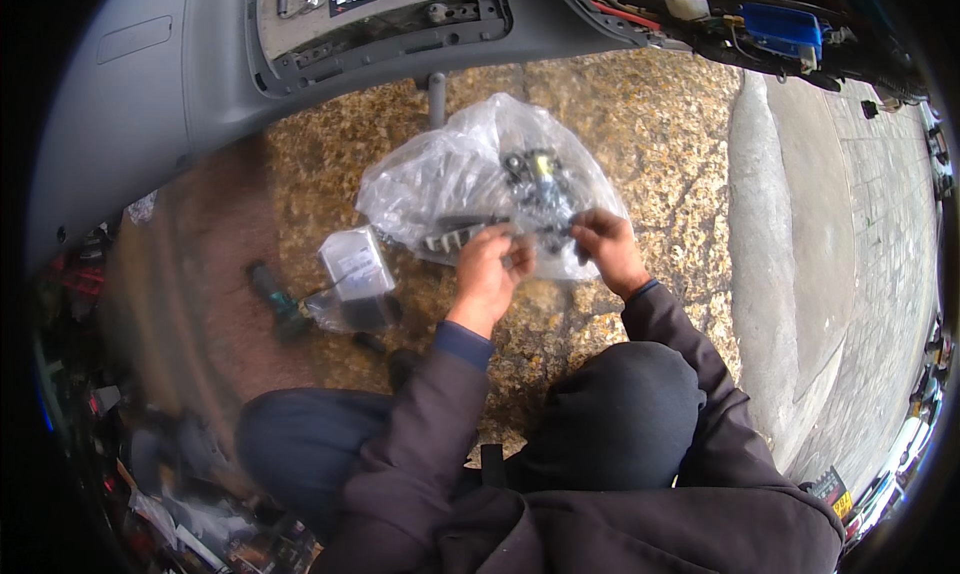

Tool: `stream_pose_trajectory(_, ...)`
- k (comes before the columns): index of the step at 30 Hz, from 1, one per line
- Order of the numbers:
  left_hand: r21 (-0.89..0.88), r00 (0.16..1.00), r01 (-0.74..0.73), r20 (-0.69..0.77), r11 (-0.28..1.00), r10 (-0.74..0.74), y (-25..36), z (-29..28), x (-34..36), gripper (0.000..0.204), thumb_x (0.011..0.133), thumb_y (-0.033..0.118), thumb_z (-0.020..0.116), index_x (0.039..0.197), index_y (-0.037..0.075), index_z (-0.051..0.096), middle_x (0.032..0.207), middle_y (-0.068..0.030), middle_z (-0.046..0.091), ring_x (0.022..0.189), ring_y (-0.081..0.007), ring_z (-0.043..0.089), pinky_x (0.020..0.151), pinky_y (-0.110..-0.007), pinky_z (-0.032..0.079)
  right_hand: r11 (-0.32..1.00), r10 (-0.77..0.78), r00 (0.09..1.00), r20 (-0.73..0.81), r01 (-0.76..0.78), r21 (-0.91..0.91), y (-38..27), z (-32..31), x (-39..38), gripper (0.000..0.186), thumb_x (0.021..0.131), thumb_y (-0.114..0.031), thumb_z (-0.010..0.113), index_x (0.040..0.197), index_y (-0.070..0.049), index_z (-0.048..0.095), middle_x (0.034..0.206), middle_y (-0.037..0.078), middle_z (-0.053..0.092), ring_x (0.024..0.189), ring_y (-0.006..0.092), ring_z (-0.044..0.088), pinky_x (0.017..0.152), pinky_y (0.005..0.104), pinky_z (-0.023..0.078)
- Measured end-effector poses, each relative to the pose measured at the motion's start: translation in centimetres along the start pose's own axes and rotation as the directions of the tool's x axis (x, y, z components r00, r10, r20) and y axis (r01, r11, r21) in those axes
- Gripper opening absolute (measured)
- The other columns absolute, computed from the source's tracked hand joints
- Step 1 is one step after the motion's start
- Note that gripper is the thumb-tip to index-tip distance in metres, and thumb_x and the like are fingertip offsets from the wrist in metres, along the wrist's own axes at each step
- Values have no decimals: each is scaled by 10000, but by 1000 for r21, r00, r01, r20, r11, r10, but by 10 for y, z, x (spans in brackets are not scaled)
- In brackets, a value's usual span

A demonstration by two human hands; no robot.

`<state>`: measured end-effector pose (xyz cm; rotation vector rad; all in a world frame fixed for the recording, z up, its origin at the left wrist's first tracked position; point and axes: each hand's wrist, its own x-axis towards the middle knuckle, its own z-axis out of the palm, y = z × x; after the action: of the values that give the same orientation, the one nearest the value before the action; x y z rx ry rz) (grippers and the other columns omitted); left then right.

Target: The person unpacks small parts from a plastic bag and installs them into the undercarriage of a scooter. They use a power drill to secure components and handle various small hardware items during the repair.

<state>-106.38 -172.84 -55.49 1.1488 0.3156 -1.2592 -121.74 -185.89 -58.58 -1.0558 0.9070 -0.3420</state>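
A large clear plastic bag [420,189] lies on the rough stone ground in front of me, with several dark parts [530,174] inside it, one carrying a yellow label. My left hand [488,269] is closed at the bag's near edge, its curled fingers slightly blurred. Just beyond those fingers, a black-and-white striped piece [450,238] shows through or beside the plastic. On the other side, my right hand [608,250] pinches the near right part of the bag between thumb and fingers. The bag's plastic spans the gap between both hands.
Left of the bag lie a small white box [356,262] in clear wrap and a dark green power tool [280,299]. A grey panel [220,64] arches overhead, with wiring and a blue part [780,29] at upper right. Clutter [190,514] fills the lower left.
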Motion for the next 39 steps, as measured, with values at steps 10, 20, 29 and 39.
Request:
stream_pose_trajectory(10, 2, 994, 19, -108, 1000, -19, 2, -8, 1, 189, 914, 56, 455, 1068, 27, 560, 856, -120, 660, 692, -197, 617, 587, -320, 531, 975, 172, 981, -85, -182, -130, 18, -12, -20, 116, 913, -64, 617, 967, 38, 627, 746, 80, 637, 580, 125, 579, 516, 269, 481)
stream_pose_trajectory(20, 238, 993, 115, -66, 964, -102, -23, -12, 9, 173, 905, 99, 544, 1055, 27, 590, 846, -80, 644, 677, -176, 621, 577, -310, 524, 984, 115, 990, 83, -101, -148, 14, -3, -27, 83, 901, -91, 668, 933, -17, 649, 736, 15, 617, 609, 87, 563, 534, 244, 465)
stream_pose_trajectory(29, 224, 985, 92, 124, 970, -122, -31, -23, 15, 97, 913, 108, 618, 1003, 81, 590, 856, -26, 625, 700, -139, 579, 619, -311, 490, 983, 88, 970, 227, -48, -174, 7, 19, -10, 104, 910, -134, 687, 916, -34, 658, 700, -19, 601, 596, 46, 510, 515, 228, 422)
stream_pose_trajectory(39, 224, 985, 113, 103, 968, -138, -29, -30, 19, 66, 911, 100, 617, 959, 88, 573, 809, -17, 592, 685, -139, 558, 596, -307, 475, 987, 121, 953, 279, -86, -133, 16, 15, -4, 123, 907, -125, 688, 967, -23, 653, 730, -10, 618, 616, 47, 531, 529, 227, 439)
